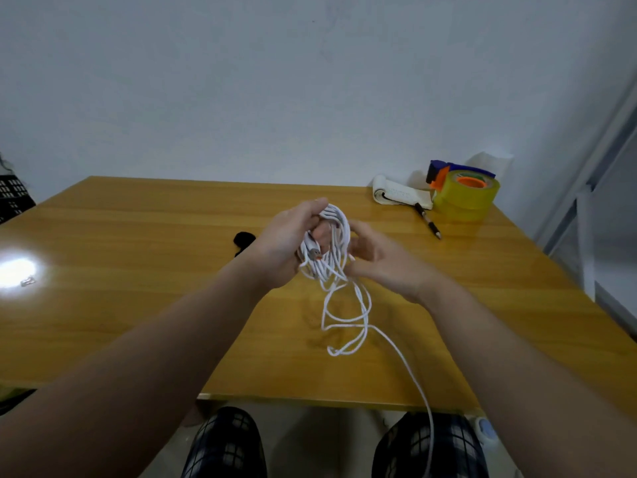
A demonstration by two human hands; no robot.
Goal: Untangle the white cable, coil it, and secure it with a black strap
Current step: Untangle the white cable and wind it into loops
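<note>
**Cable Half Coiled Above a Wooden Table**

At the bottom of the frame, two knees in dark checked trousers (224, 443) showed below the near edge of the table (138, 270). A loose end of the white cable (339, 229) ran down past the right knee and out of the lower edge of the frame. Higher up, the same strand climbed over the table edge and fell into a few slack loops on the wood at lower centre.

Above those loops, at the centre of the frame, both bare forearms met. The left hand (286, 243) held the gathered coil upright, its fingers curled round the top of the bundle and its thumb inside the loops. A plug end lay against its palm. The right hand (382, 263) sat just beside the coil on the right. Its fingers were bent loosely toward the strands and its thumb was close to the strand that led down. Whether it pinched the cable could not be told.

Just left of the left wrist, the black strap (243, 240) lay on the table, partly hidden by the hand.

Farther back, at the upper right of the table, lay a black pen (427, 220). Behind it were a rolled white notepad (396, 194) and a tape dispenser (465, 194) with yellowish tape. A bright glare (17, 270) sat on the wood at the left edge. A pale wall (241, 81) filled the upper frame.
</note>
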